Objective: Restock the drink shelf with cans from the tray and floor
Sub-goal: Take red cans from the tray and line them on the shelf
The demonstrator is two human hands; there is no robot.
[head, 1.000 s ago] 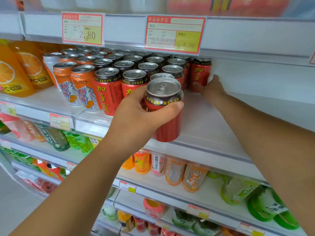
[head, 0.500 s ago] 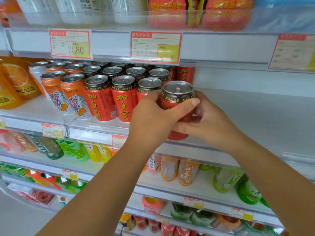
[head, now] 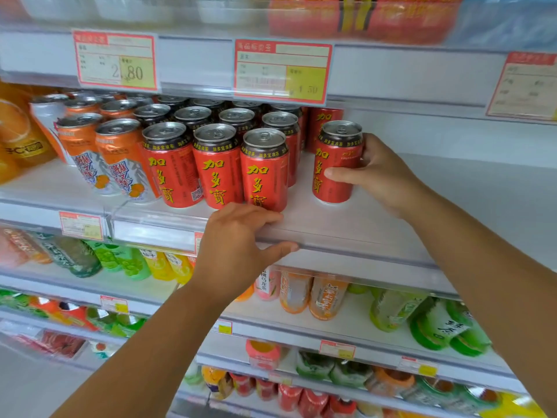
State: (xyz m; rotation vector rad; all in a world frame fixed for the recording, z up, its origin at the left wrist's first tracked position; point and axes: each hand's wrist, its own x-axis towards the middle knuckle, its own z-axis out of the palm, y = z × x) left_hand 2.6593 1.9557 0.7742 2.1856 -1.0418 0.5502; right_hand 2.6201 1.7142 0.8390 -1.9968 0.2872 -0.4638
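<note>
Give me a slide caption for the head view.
Right hand holds a red can upright on the shelf; left hand rests on its front edge.

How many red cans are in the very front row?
4. Three stand side by side: left can, middle can, right can. The fourth can stands apart to their right, gripped by the right hand. More stand behind, some hidden.

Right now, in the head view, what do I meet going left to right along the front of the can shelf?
From the left: orange plastic juice bottle → two orange-and-white metal cans → row of three red metal cans → separate red metal can → right hand gripping it.
</note>
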